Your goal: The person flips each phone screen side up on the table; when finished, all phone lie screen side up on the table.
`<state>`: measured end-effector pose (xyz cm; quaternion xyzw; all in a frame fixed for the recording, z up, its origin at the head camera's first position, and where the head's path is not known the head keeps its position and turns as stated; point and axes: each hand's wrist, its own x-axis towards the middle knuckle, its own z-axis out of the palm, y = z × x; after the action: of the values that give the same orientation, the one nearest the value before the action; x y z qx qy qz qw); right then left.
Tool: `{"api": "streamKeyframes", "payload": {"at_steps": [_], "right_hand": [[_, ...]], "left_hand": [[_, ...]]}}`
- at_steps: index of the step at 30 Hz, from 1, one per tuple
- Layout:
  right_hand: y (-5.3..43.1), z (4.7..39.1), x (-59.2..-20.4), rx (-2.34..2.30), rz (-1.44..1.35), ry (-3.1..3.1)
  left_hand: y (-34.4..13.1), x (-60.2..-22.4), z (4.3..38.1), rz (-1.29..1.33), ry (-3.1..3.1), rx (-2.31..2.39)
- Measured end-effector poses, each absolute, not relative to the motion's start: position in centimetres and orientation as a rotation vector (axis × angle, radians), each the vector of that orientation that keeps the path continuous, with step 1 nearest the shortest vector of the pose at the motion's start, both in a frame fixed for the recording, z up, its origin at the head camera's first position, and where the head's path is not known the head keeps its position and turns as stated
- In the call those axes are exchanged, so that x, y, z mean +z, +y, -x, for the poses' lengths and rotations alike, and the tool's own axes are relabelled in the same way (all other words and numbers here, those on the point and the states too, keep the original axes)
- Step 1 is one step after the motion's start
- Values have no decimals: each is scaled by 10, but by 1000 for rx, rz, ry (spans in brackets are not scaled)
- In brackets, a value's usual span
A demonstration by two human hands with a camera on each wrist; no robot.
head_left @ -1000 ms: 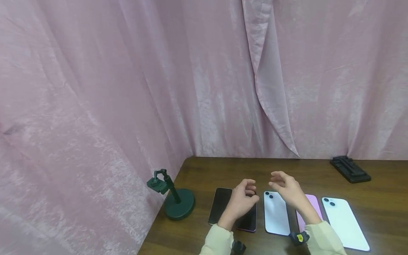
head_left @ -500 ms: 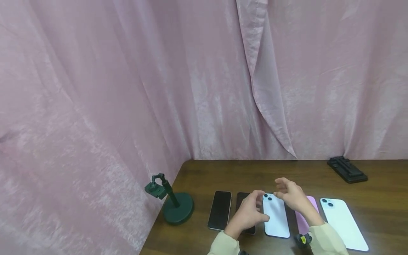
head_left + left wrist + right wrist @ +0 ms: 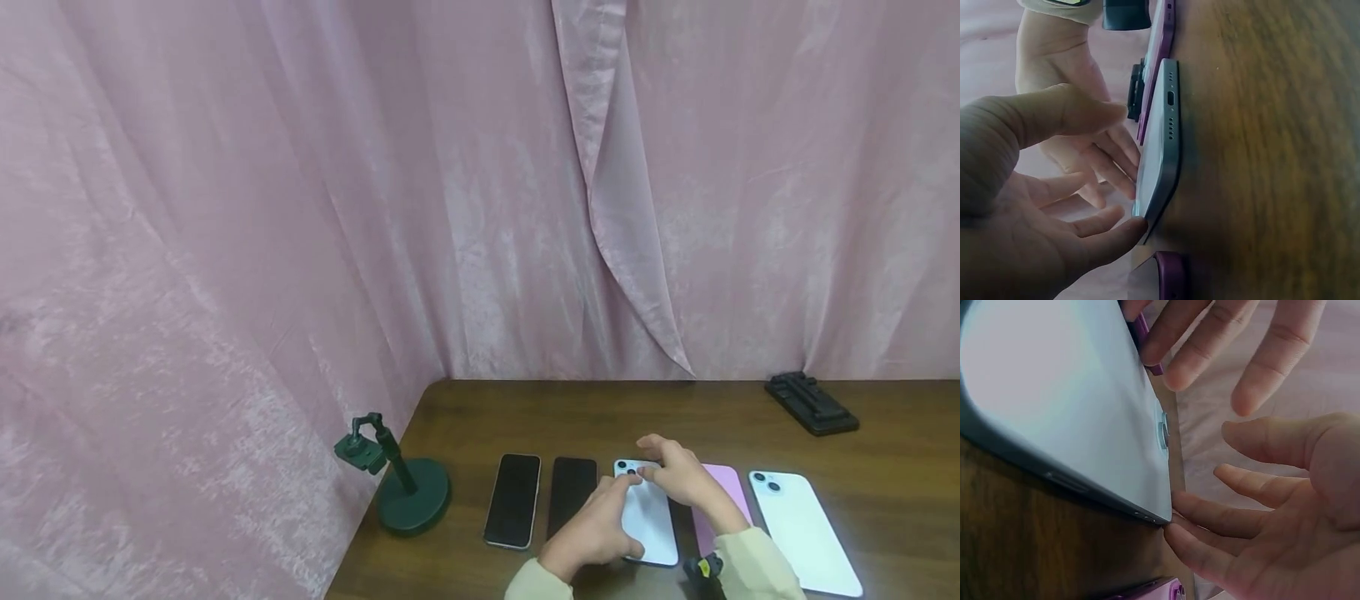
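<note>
A pale blue phone (image 3: 651,525) lies camera side up on the wooden table, between both hands. My left hand (image 3: 596,525) reaches over its left part, thumb toward the near end. In the left wrist view, fingertips (image 3: 1132,228) are right at the phone's side edge and the thumb is apart from it. My right hand (image 3: 684,479) is over the far right corner. The right wrist view has its fingertips (image 3: 1175,528) at the corner of the phone (image 3: 1066,394), while the thumb points toward the left hand's fingers. Neither hand is wrapped round the phone.
Two dark-screened phones, a black one (image 3: 512,502) and another (image 3: 572,493), lie to the left. A purple phone (image 3: 723,481) and a white phone (image 3: 806,529) lie to the right. A green stand (image 3: 414,497) and a folded black stand (image 3: 812,406) are farther out.
My left hand has moved right, from over the dark phone to the pale blue phone. My right hand has lowered slightly toward the same phone's far corner. The view has shifted slightly.
</note>
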<state>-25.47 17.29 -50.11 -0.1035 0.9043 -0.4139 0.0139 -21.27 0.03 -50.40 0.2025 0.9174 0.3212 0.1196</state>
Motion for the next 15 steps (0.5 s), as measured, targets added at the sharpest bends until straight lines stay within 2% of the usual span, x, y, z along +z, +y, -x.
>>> {"api": "streamKeyframes", "payload": {"at_steps": [6,15], "right_hand": [[173,256,-502,-1269,340,2815],[172,258,-501,-1206,348,2883]], "left_hand": [[2,-507,214,-653,2703,801],[4,-507,212,-558,2731,725]]}}
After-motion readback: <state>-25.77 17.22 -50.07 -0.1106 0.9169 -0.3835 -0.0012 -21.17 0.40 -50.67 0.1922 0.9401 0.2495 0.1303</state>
